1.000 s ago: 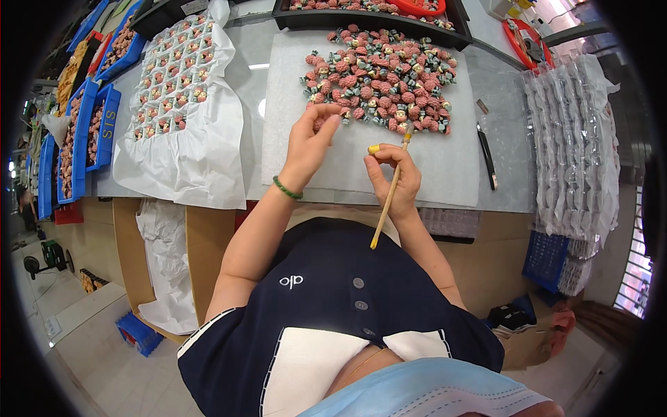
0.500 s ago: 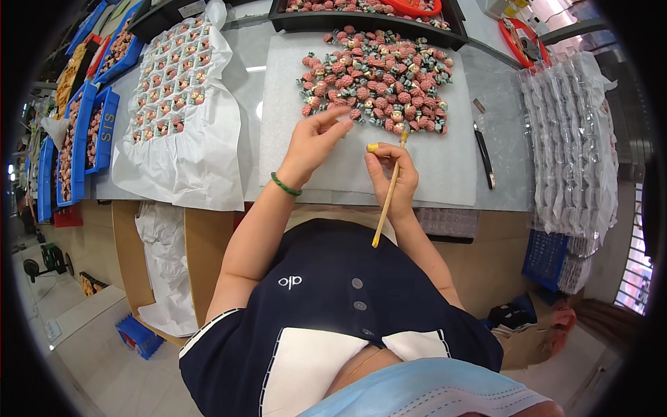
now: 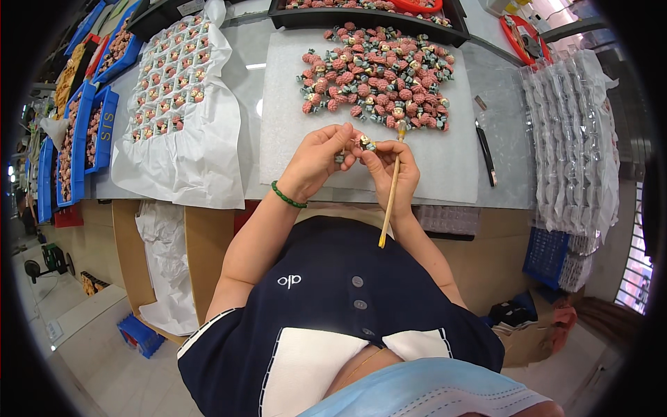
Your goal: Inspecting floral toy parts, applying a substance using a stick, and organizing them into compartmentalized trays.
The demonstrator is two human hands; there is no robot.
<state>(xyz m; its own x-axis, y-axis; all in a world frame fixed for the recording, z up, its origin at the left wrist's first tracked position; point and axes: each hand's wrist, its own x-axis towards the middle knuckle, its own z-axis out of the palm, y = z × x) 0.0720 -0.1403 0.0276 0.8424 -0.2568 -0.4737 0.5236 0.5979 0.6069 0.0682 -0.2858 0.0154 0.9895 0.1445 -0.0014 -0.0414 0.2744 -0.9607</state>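
Observation:
Between my two hands, over the near part of the white foam sheet (image 3: pixel 445 170), is a small painted figurine (image 3: pixel 366 143) with a pale face and pink top. My left hand (image 3: pixel 314 161) pinches it, and a second small grey-green piece (image 3: pixel 339 158) shows under those fingers. The fingertips of my right hand (image 3: pixel 397 172) meet the figurine's other side. A thin wooden brush (image 3: pixel 390 201) is gripped in that hand, bristles pointing away from me and its yellow-stained end toward me. Just beyond lies a heap of similar pink-topped figurines (image 3: pixel 379 80).
To the left, a white compartment tray (image 3: pixel 156 104) holds figurines in its cells, beside blue bins (image 3: pixel 78 149) of more. At the back stands a black tray (image 3: pixel 361 19). On the right lie a black pen-like tool (image 3: pixel 486 153) and stacked clear plastic trays (image 3: pixel 566 139).
My left hand has come back from the heap's edge with figurines in its fingers and closed toward my right hand. The right hand still holds the brush, and its fingertips now meet a figurine.

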